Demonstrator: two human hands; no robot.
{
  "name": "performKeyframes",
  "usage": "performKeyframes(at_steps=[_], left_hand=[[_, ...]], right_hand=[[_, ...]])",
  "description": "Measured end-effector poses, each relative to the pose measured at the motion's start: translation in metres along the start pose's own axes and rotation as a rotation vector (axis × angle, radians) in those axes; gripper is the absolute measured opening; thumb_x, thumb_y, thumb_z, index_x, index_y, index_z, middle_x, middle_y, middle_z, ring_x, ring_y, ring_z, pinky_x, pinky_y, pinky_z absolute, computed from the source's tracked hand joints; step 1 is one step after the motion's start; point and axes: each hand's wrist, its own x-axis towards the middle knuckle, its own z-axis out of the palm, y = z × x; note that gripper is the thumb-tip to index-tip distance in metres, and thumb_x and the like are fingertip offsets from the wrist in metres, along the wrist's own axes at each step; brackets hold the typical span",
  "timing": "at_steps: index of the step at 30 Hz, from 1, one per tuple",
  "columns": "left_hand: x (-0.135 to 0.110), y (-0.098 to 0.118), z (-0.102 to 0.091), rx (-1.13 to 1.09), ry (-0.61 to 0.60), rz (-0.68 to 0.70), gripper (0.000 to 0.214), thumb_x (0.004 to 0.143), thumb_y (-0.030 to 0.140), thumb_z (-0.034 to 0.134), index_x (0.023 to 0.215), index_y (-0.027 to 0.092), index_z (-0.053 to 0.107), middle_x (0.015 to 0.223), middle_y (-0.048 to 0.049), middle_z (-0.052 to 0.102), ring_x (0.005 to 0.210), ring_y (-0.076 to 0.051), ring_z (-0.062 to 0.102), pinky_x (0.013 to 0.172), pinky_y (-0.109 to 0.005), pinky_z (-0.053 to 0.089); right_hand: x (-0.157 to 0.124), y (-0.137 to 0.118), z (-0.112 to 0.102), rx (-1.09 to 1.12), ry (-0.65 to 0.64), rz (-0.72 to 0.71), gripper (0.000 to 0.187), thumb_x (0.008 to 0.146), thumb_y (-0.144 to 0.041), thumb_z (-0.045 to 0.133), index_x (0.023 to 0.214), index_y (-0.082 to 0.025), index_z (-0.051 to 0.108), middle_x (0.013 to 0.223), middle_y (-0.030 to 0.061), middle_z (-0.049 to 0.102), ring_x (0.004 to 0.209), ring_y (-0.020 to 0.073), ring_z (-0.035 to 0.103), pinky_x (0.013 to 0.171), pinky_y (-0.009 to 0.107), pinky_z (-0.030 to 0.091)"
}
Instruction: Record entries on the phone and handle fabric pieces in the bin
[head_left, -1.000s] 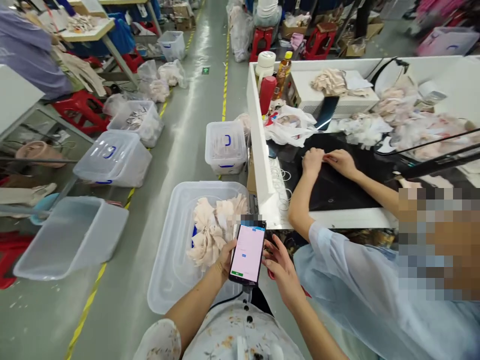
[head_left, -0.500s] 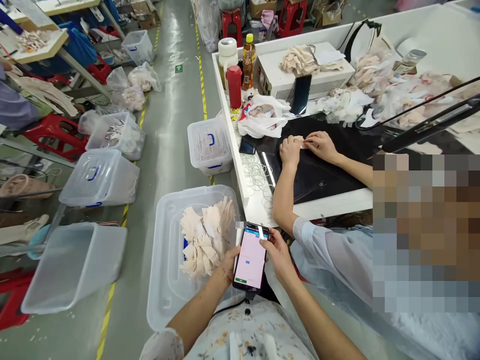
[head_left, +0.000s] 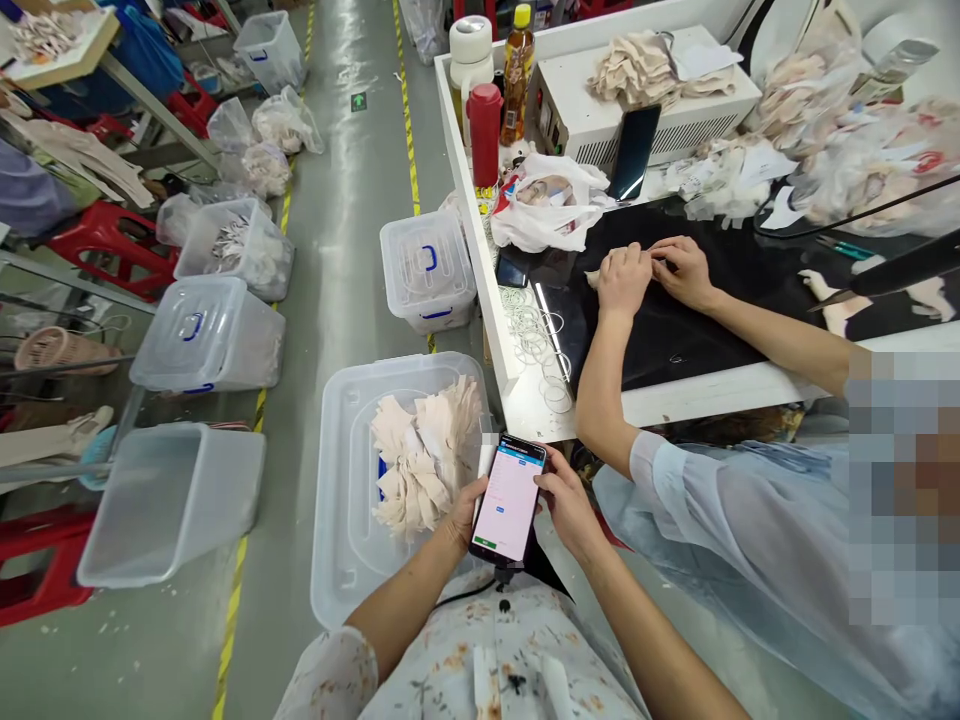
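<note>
My left hand [head_left: 465, 515] grips a black smartphone [head_left: 510, 500] with a pink screen along its left edge, a cable hanging from its bottom. My right hand [head_left: 566, 500] closes on the phone's right edge, thumb at the screen. Just left of the phone, a clear plastic bin [head_left: 349, 560] on the floor holds a pile of beige fabric pieces [head_left: 424, 455].
A co-worker in a light blue top sits at my right, both hands [head_left: 649, 275] pressing a small piece on a black mat on the white table [head_left: 540, 410]. The table carries rubber bands, bottles, a white box, another phone and bags. Lidded and empty bins stand on the floor at left.
The view has swung slightly; my right hand came from hovering beside the phone to holding its right edge. The co-worker's hands stay on the mat.
</note>
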Motion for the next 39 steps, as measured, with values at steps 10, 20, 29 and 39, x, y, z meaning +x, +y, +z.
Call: performKeyframes(at_steps=[10,20,29,39], left_hand=[[-0.010,-0.010,-0.006,0.020,-0.037,0.004,0.065,0.067,0.045,0.069,0.114,0.002,0.058,0.098,-0.0205,0.069,0.088,-0.030,0.066,0.080,-0.037,0.046],[-0.001,-0.022,-0.015,0.022,0.074,0.031,0.043,0.068,0.035,0.070,0.097,0.005,0.065,0.086,-0.0148,0.072,0.076,-0.024,0.068,0.075,-0.032,0.048],[0.013,-0.021,-0.011,0.065,0.069,0.036,0.034,0.071,0.027,0.066,0.095,0.003,0.065,0.087,-0.0146,0.072,0.078,-0.024,0.067,0.080,-0.036,0.047],[-0.001,-0.008,0.032,0.028,-0.046,0.030,0.064,0.063,0.036,0.071,0.115,0.001,0.056,0.099,-0.0204,0.069,0.095,-0.032,0.064,0.094,-0.044,0.040]], right_hand=[[-0.003,0.009,-0.001,-0.183,-0.002,-0.024,0.047,0.066,-0.034,0.059,0.110,-0.022,0.048,0.073,0.0004,0.056,0.052,0.0132,0.047,0.035,0.019,0.031],[0.011,0.016,-0.010,-0.513,0.141,-0.162,0.038,0.068,-0.043,0.062,0.097,-0.020,0.054,0.087,0.0028,0.062,0.072,0.0188,0.056,0.064,0.029,0.045],[0.019,0.008,-0.013,-0.558,0.230,-0.196,0.034,0.068,-0.044,0.062,0.092,-0.021,0.056,0.080,0.0021,0.062,0.073,0.0199,0.056,0.066,0.030,0.043],[0.002,-0.008,-0.027,0.002,-0.008,0.008,0.067,0.056,-0.024,0.048,0.123,-0.024,0.045,0.077,-0.0006,0.055,0.059,0.0149,0.050,0.040,0.020,0.033]])
